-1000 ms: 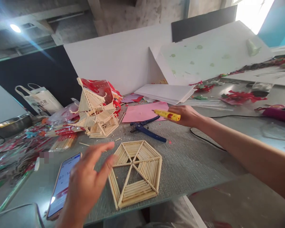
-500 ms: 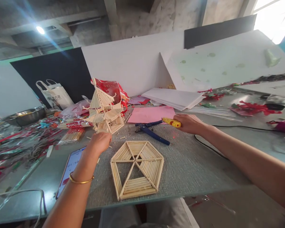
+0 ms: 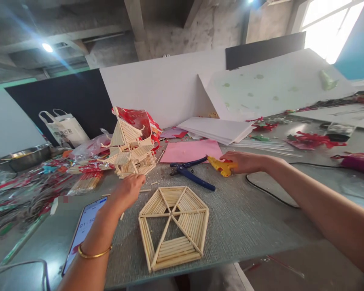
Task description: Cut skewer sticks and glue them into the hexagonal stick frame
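My left hand (image 3: 131,189) is closed, its fingertips curled down close to the table in front of a small stick pagoda (image 3: 130,149). Whatever those fingers may pinch is too small or hidden to tell. My right hand (image 3: 247,162) grips a yellow glue gun (image 3: 221,165), low beside the pink sheet. Between my arms lies a flat polygonal frame (image 3: 190,249) of thin wooden sticks. Spokes divide it; several wedges are filled with sticks, while others are open. Blue-handled cutters (image 3: 194,178) rest behind the frame.
A phone (image 3: 84,230) with a timer lies under my left forearm. Bundled sticks (image 3: 86,182) and plastic wrapping crowd the left side, near a metal bowl (image 3: 22,157). Pink paper (image 3: 189,151) and white boards (image 3: 215,128) lie behind. A black cable (image 3: 269,193) runs at right.
The glue gun has turned in my right hand, showing more of its body, and sits lower. My left hand has shifted slightly down. The camera view has moved a little.
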Available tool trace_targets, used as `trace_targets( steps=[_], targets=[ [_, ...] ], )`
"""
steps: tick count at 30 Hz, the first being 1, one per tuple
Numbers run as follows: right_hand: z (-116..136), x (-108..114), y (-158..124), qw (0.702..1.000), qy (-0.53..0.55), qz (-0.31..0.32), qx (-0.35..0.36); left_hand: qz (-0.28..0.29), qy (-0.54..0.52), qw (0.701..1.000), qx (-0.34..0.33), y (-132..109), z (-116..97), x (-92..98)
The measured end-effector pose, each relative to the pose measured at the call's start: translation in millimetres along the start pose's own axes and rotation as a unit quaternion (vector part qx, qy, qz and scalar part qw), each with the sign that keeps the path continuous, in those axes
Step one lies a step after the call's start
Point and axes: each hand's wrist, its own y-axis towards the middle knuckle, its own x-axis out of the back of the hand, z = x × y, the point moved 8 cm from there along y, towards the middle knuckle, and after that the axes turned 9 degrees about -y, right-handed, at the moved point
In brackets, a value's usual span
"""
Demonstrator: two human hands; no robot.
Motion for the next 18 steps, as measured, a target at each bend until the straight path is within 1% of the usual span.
trace_targets(
  steps=[2, 3, 4, 5, 7, 8, 9, 10, 11, 12, 13, 14, 15, 16, 17, 18],
  targets=[
    [-6, 7, -5, 1.0, 0.016, -0.015, -0.021, -0.084, -0.034, 0.996, -0.004, 0, -6, 19.1],
    [-10, 12, -6, 0.999, 0.016, -0.032, -0.039, -0.11, -0.048, 0.993, -0.004, 0, -8, 25.2],
    [-13, 16, -8, 0.997, 0.008, -0.055, -0.059, -0.117, -0.056, 0.992, -0.005, 0, -8, 27.3],
    [-15, 21, -8, 0.994, -0.002, -0.078, -0.079, -0.107, -0.056, 0.993, -0.007, 0, -8, 25.6],
    [-13, 28, -6, 0.987, -0.027, -0.122, -0.099, -0.062, -0.042, 0.997, -0.011, 2, -6, 15.9],
    [-8, 32, -1, 0.985, -0.036, -0.14, -0.097, -0.044, -0.034, 0.998, -0.008, 3, -3, 11.7],
    [-1, 35, 7, 0.983, -0.04, -0.153, -0.088, -0.039, -0.029, 0.999, -0.001, 3, 0, 10.4],
    [10, 37, 17, 0.984, -0.046, -0.159, -0.065, -0.052, -0.029, 0.998, 0.011, 3, 2, 13.0],
    [24, 39, 31, 0.985, -0.059, -0.157, -0.029, -0.081, -0.031, 0.996, 0.024, 1, 4, 20.0],
    [39, 41, 48, 0.986, -0.069, -0.149, 0.006, -0.129, -0.037, 0.99, 0.037, -2, 3, 31.2],
    [62, 41, 66, 0.98, -0.119, -0.137, 0.082, -0.188, -0.042, 0.98, 0.049, -8, 0, 45.5],
    [82, 39, 85, 0.968, -0.172, -0.12, 0.135, -0.253, -0.046, 0.965, 0.049, -17, -6, 61.3],
    [96, 36, 107, 0.959, -0.222, -0.093, 0.151, -0.324, -0.051, 0.944, 0.046, -30, -16, 77.5],
    [108, 36, 129, 0.956, -0.238, -0.088, 0.146, -0.374, -0.048, 0.925, 0.039, -44, -28, 90.0],
    [119, 36, 151, 0.954, -0.247, -0.087, 0.144, -0.41, -0.042, 0.911, 0.022, -58, -43, 99.2],
    [130, 35, 172, 0.952, -0.256, -0.087, 0.141, -0.427, -0.041, 0.903, 0.001, -71, -57, 104.0]
  ],
)
